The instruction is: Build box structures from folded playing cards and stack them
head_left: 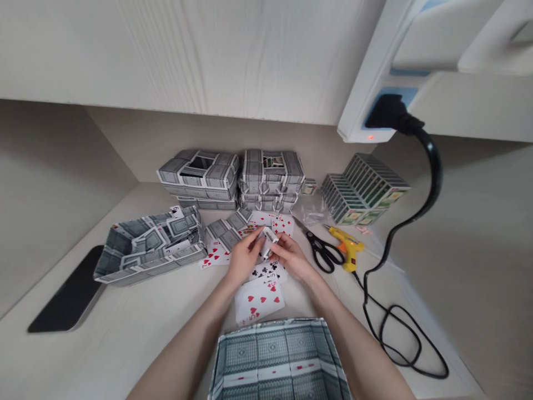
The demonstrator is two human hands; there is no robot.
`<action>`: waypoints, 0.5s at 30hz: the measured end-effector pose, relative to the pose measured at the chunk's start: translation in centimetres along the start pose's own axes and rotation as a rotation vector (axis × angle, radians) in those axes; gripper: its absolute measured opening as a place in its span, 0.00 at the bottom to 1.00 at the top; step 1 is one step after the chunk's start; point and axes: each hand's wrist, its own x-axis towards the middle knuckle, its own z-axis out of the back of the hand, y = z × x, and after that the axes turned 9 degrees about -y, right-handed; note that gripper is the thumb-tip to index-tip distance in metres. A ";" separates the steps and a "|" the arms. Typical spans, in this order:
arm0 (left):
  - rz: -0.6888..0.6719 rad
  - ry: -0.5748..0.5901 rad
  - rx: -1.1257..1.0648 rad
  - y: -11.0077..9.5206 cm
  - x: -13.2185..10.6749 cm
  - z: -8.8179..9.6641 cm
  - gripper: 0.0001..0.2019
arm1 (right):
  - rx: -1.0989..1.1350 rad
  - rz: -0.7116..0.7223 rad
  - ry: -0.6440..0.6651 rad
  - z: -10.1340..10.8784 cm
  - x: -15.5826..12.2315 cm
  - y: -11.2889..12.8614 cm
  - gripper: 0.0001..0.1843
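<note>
My left hand (245, 255) and my right hand (292, 255) meet over the middle of the table. Between their fingers is a small playing card piece (270, 238), white-edged and apparently folded; its exact shape is partly hidden by my fingers. Loose playing cards lie under and around my hands, among them a five of hearts (260, 300) face up just in front and a card of clubs (268, 270) partly covered. Behind my left hand rest grey-backed cards (227, 230). Nearest to me stands an open box made of cards (272, 350), between my forearms.
A card-built tray (152, 264) with card pieces inside stands at left, beside a dark phone (66, 294). Stacked card boxes (200, 175) line the back. To the right lie black scissors (325, 253), a yellow glue gun (347, 247) with its cable, and stacked card packs (366, 189). A power strip (375, 111) hangs above.
</note>
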 end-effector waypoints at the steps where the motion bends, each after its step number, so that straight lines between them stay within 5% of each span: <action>1: 0.004 -0.007 0.007 0.0 0.0 0.0 0.19 | -0.008 0.007 0.004 0.0 0.0 -0.1 0.17; 8: -0.036 0.014 0.079 0.2 -0.1 -0.1 0.18 | -0.024 0.034 0.021 0.1 0.2 -0.5 0.16; 15: -0.217 -0.053 0.190 0.1 -0.2 -0.1 0.17 | -0.032 0.058 -0.041 0.1 0.4 -0.8 0.18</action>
